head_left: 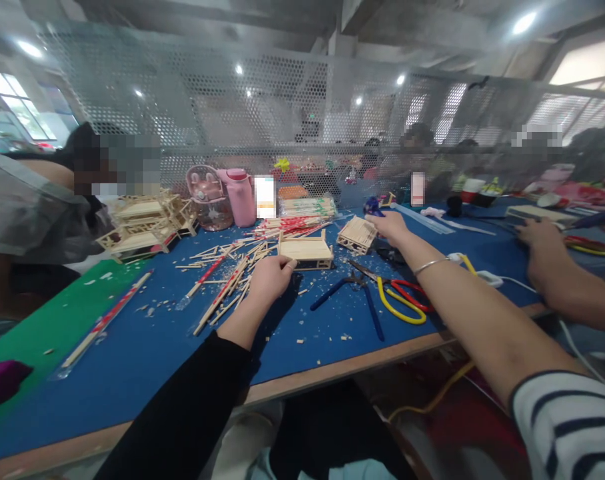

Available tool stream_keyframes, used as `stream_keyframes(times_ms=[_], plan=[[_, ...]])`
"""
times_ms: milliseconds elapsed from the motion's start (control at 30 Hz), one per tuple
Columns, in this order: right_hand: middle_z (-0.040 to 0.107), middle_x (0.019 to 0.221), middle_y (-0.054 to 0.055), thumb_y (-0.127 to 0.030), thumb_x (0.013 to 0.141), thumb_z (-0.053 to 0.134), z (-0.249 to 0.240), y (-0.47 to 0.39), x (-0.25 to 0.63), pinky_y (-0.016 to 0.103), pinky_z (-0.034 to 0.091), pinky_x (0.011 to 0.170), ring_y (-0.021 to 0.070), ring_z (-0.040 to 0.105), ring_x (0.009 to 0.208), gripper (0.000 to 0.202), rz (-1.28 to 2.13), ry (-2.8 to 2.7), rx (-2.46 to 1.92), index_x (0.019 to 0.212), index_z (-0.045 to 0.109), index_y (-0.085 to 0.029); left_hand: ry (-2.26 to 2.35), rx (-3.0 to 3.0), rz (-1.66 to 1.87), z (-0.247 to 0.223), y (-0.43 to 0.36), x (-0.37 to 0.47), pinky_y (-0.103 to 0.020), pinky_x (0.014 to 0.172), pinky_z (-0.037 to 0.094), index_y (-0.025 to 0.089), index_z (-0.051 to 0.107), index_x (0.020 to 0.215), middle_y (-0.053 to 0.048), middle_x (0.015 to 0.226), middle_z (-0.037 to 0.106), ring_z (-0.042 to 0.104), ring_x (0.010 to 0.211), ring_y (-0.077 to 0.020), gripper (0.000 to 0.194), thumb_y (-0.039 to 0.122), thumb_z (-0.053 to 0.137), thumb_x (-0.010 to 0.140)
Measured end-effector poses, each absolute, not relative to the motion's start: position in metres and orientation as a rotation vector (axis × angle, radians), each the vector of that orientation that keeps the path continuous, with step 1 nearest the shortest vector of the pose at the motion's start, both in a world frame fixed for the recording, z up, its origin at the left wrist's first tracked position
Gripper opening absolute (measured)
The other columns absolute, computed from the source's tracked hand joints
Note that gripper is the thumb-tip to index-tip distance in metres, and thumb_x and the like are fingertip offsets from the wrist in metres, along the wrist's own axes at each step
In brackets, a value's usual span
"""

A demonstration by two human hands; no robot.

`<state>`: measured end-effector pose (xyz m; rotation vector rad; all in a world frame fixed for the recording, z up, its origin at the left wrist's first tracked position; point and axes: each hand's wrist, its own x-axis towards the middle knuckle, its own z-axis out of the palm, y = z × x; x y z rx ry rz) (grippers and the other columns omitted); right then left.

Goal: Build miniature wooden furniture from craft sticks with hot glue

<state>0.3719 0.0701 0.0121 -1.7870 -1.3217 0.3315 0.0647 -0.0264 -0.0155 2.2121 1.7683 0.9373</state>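
Small wooden frame (306,250), centre: my left hand (271,277) pinches its near-left corner, lightly being best, I judge, for thin sticks. Right of centre, my right hand (391,228) meets a blue object (373,207); its grip I cannot tell.

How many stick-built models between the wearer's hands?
2: the flat-topped model at the left hand, and the slatted model beside the right hand. Neither fully hidden.
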Motion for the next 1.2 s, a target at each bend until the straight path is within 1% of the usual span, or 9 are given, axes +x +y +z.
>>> stream_keyframes(times_ms=[100, 200, 300, 367, 433, 533, 600, 667, 1200], plan=[[0.065, 0.079, 0.007, -0.042, 0.074, 0.061, 0.017, 0.048, 0.371, 0.025, 0.047, 0.049, 0.0127, 0.057, 0.057, 0.030, 0.585, -1.186, -1.528, 0.087, 0.063, -0.014, 1.758, 2.194, 0.953, -0.016, -0.025, 0.064, -0.031, 0.071, 0.043, 0.021, 0.074, 0.082, -0.009, 0.083, 0.072, 0.063, 0.080, -0.0242, 0.032, 0.041, 0.048, 0.080], [0.065, 0.075, 0.005, -0.035, 0.070, 0.065, 0.022, 0.007, 0.365, 0.023, 0.045, 0.048, 0.0136, 0.059, 0.060, 0.028, 0.786, -1.347, -1.314, 0.090, 0.062, -0.016, 1.768, 2.176, 0.943, -0.016, -0.025, 0.064, -0.032, 0.071, 0.043, 0.021, 0.074, 0.082, -0.009, 0.083, 0.072, 0.064, 0.080, -0.0251, 0.032, 0.041, 0.048, 0.080], [0.058, 0.056, 0.000, -0.039, 0.075, 0.061, 0.024, -0.041, 0.354, 0.024, 0.043, 0.050, 0.0123, 0.052, 0.050, 0.025, 0.807, -1.662, -1.272, 0.085, 0.062, -0.016, 1.800, 2.178, 0.916, -0.016, -0.025, 0.065, -0.032, 0.070, 0.042, 0.020, 0.073, 0.080, -0.010, 0.081, 0.072, 0.063, 0.079, -0.0253, 0.032, 0.039, 0.047, 0.080], [0.057, 0.054, -0.002, -0.041, 0.080, 0.056, 0.023, -0.065, 0.343, 0.026, 0.043, 0.052, 0.0126, 0.051, 0.048, 0.025, 0.751, -1.802, -1.280, 0.089, 0.062, -0.019, 1.825, 2.185, 0.903, -0.016, -0.026, 0.065, -0.032, 0.069, 0.042, 0.020, 0.073, 0.079, -0.010, 0.080, 0.072, 0.063, 0.078, -0.0253, 0.032, 0.039, 0.047, 0.080], [0.061, 0.061, -0.001, -0.041, 0.081, 0.054, 0.017, -0.077, 0.331, 0.029, 0.046, 0.055, 0.0148, 0.054, 0.051, 0.030, 0.650, -1.884, -1.306, 0.102, 0.061, -0.020, 1.844, 2.195, 0.893, -0.016, -0.026, 0.065, -0.031, 0.068, 0.041, 0.021, 0.073, 0.079, -0.010, 0.079, 0.071, 0.063, 0.078, -0.0250, 0.032, 0.039, 0.046, 0.080], [0.069, 0.092, 0.004, -0.035, 0.083, 0.052, 0.006, -0.077, 0.316, 0.035, 0.049, 0.074, 0.0215, 0.063, 0.079, 0.038, 0.469, -2.015, -1.291, 0.118, 0.056, -0.020, 1.859, 2.229, 0.845, -0.015, -0.027, 0.065, -0.030, 0.065, 0.040, 0.021, 0.072, 0.076, -0.009, 0.075, 0.070, 0.062, 0.075, -0.0242, 0.034, 0.040, 0.045, 0.081], [0.065, 0.112, 0.007, -0.033, 0.084, 0.051, -0.001, -0.072, 0.309, 0.038, 0.046, 0.087, 0.0243, 0.060, 0.101, 0.041, 0.395, -2.078, -1.260, 0.123, 0.053, -0.020, 1.866, 2.253, 0.811, -0.014, -0.026, 0.065, -0.030, 0.063, 0.038, 0.021, 0.072, 0.073, -0.009, 0.074, 0.070, 0.061, 0.073, -0.0235, 0.035, 0.041, 0.044, 0.081], [0.062, 0.120, 0.008, -0.033, 0.085, 0.050, -0.007, -0.067, 0.304, 0.038, 0.043, 0.092, 0.0249, 0.056, 0.110, 0.042, 0.367, -2.109, -1.256, 0.125, 0.052, -0.019, 1.869, 2.261, 0.798, -0.013, -0.027, 0.065, -0.029, 0.062, 0.037, 0.020, 0.071, 0.073, -0.009, 0.074, 0.069, 0.060, 0.072, -0.0231, 0.036, 0.041, 0.044, 0.082], [0.064, 0.115, 0.011, -0.037, 0.088, 0.046, -0.015, -0.060, 0.294, 0.036, 0.043, 0.089, 0.0251, 0.060, 0.103, 0.040, 0.326, -2.134, -1.380, 0.122, 0.051, -0.016, 1.928, 2.276, 0.691, -0.009, -0.030, 0.067, -0.027, 0.059, 0.032, 0.018, 0.072, 0.083, -0.008, 0.078, 0.069, 0.057, 0.070, -0.0189, 0.038, 0.041, 0.042, 0.084]])
